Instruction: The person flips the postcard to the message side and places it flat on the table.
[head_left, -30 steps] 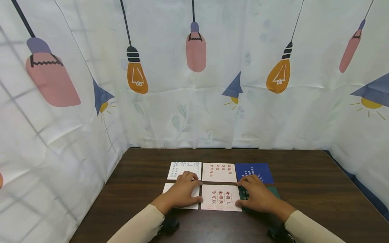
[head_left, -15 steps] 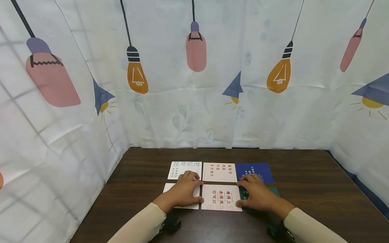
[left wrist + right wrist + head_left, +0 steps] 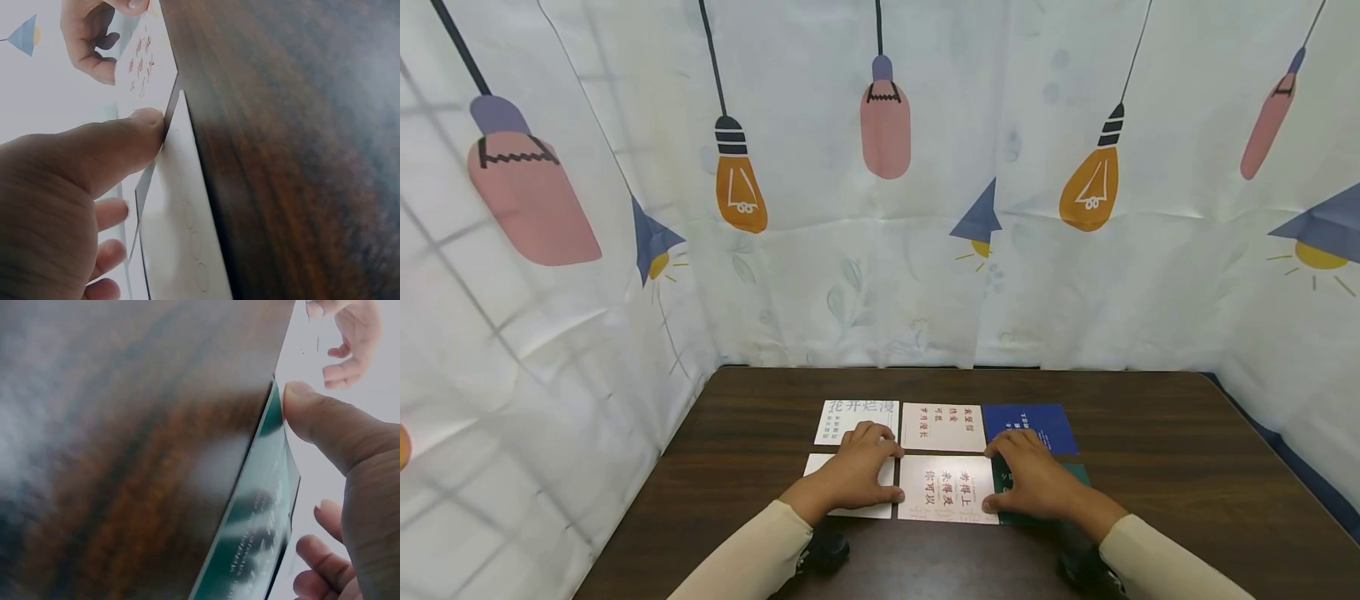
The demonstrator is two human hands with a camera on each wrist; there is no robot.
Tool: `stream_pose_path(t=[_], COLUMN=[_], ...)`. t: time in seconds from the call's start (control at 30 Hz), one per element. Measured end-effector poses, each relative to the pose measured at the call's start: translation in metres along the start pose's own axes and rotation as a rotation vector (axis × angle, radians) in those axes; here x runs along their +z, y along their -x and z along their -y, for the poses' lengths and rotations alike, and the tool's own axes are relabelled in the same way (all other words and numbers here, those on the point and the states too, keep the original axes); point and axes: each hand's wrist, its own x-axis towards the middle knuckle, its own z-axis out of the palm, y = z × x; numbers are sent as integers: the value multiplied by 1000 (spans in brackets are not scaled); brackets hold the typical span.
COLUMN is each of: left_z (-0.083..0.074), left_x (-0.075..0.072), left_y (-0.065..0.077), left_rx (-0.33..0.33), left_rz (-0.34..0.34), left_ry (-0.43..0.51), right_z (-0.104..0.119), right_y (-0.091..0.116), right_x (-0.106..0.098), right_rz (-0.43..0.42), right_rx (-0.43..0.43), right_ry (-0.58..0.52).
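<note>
Several cards with Chinese lettering lie flat in two rows of three. Over the near-left white card point(image 3: 815, 463), my left hand point(image 3: 848, 473) is spread, thumb tip at the gap beside the pinkish middle card point(image 3: 946, 492). My right hand point(image 3: 1037, 477) lies over the dark green card point(image 3: 1078, 473), hiding most of it, its thumb tip at the middle card's right edge. Fingers of both hands reach towards the gap between rows. Behind are a white card point(image 3: 856, 423), a cream card point(image 3: 942, 427) and a blue card point(image 3: 1047, 423).
The cards lie on a dark brown wooden table point(image 3: 1165, 467). A white curtain point(image 3: 820, 300) printed with lamps and bulbs hangs along its far edge and both sides. Dark devices sit under the wrists, one near the left sleeve point(image 3: 752, 550).
Both hands and the cards stay almost where they were. The whole head view has shifted very slightly.
</note>
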Motion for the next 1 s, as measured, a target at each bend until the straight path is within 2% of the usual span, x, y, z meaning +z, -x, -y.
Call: stream_pose_path(t=[0.27, 0.4, 0.53, 0.77, 1.0], left_z=[2, 1, 0, 0, -1], left_x=[3, 3, 2, 1, 1], left_y=[1, 1, 2, 3, 2], left_rx=[20, 1, -24, 7, -41], left_rz=[-61, -70, -66, -79, -59], left_ry=[8, 37, 103, 227, 396], right_z=[4, 4, 3, 6, 7], right_y=[3, 4, 6, 11, 13], right_x=[4, 4, 2, -1, -3], right_rz=[-19, -17, -1, 3, -22], right_rx=[76, 80, 51, 46, 68], right_ry=[-48, -93, -152, -219, -249])
